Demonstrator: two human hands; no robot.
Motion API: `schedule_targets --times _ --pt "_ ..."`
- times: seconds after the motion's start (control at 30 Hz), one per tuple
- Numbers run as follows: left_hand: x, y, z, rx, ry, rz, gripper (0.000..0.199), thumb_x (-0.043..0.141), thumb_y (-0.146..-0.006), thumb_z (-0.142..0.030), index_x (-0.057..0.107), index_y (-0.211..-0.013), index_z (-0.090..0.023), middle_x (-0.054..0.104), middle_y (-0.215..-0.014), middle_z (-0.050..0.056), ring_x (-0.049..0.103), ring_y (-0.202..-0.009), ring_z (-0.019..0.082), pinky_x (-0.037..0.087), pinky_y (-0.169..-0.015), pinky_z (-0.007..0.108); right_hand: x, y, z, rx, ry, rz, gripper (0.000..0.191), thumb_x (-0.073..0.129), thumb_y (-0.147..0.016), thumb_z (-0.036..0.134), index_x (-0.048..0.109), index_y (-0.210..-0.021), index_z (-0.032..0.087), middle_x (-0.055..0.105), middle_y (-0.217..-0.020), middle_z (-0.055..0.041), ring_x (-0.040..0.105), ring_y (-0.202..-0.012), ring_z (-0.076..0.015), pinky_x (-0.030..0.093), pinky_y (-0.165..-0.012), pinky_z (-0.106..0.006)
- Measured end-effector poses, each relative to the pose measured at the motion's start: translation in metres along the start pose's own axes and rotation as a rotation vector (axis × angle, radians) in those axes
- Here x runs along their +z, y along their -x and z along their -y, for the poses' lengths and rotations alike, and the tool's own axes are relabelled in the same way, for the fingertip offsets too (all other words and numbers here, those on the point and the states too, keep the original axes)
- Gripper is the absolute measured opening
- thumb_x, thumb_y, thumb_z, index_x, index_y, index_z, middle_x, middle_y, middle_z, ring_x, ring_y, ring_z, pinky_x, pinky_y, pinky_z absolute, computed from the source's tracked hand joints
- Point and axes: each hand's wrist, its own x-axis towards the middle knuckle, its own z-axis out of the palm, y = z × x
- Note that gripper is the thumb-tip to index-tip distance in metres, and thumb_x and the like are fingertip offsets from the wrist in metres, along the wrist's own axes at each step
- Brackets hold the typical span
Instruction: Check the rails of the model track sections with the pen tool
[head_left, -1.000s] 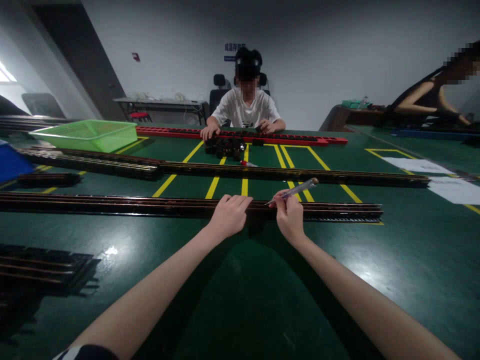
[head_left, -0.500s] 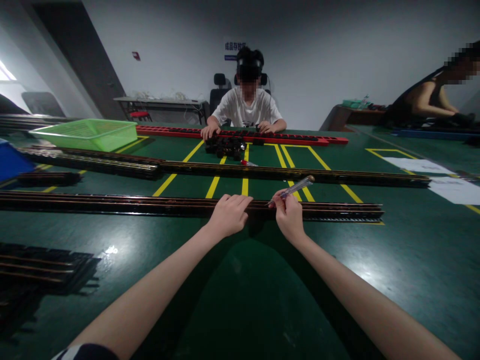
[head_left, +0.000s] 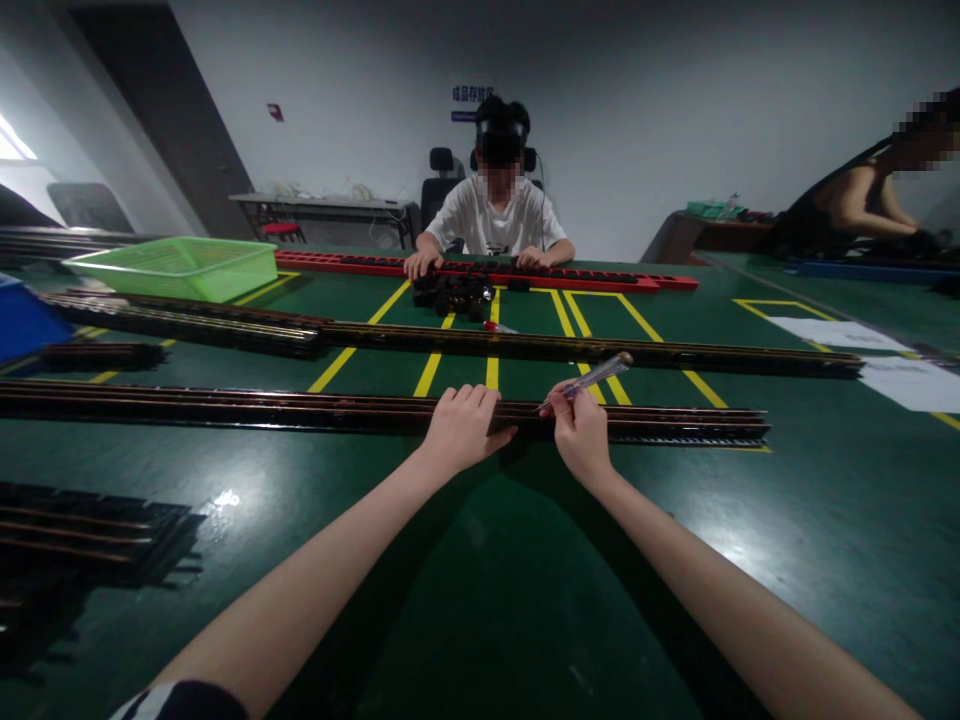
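A long black rail (head_left: 225,408) with copper-coloured strips lies across the green table in front of me. My left hand (head_left: 463,428) grips it near the middle, fingers over the top and thumb along the near side. Just to the right, my right hand (head_left: 579,432) is closed around a screwdriver (head_left: 600,373) with a clear handle. The handle slants up to the right, and the thin shaft points down at the rail. Whether the tip touches the rail cannot be made out.
Beyond it lies another long black rail (head_left: 570,347). A green basket (head_left: 180,270) stands at the left, and more black rail pieces (head_left: 82,540) lie at the near left. Across the table a person (head_left: 495,205) handles a red rail (head_left: 337,262). Paper sheets (head_left: 911,383) lie at the right.
The thumb of my left hand has stretched out to the right along the rail, while its fingers have shifted slightly. My right hand and the screwdriver stay nearly in place.
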Motion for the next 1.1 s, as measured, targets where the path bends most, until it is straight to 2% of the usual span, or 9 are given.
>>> schedule_targets --times 0.33,0.63,1.1 --pt "-0.0014 -0.0007 -0.0032 -0.026 -0.019 0.016 0.045 0.043 -0.086 -0.052 0.057 -0.102 -0.012 0.064 -0.097 0.011 0.057 -0.084 0.022 0.04 -0.07 0.032 -0.0002 -0.0009 -0.0005 -0.043 0.071 -0.009 0.017 0.043 -0.088 0.034 0.049 -0.078 0.022 0.062 -0.063 -0.0039 0.058 -0.065 -0.0224 0.043 -0.068 -0.039" --pt "-0.0003 -0.0006 -0.002 -0.024 -0.03 0.001 0.052 0.036 -0.087 -0.058 0.058 -0.1 -0.013 0.064 -0.094 0.011 0.058 -0.084 0.023 0.039 -0.07 0.032 -0.0004 -0.0002 0.0 0.01 -0.011 0.02 0.018 0.042 -0.089 0.035 0.049 -0.079 0.021 0.062 -0.065 -0.0052 0.057 -0.065 -0.0228 0.045 -0.065 -0.039" --pt "-0.0016 0.0006 -0.0068 -0.053 -0.07 -0.016 0.038 0.045 -0.085 -0.045 0.058 -0.096 -0.011 0.065 -0.093 0.011 0.058 -0.083 0.023 0.039 -0.071 0.034 0.0011 -0.0002 -0.002 -0.011 -0.012 -0.013 0.018 0.043 -0.089 0.035 0.049 -0.079 0.021 0.063 -0.065 -0.005 0.057 -0.064 -0.0218 0.045 -0.065 -0.039"
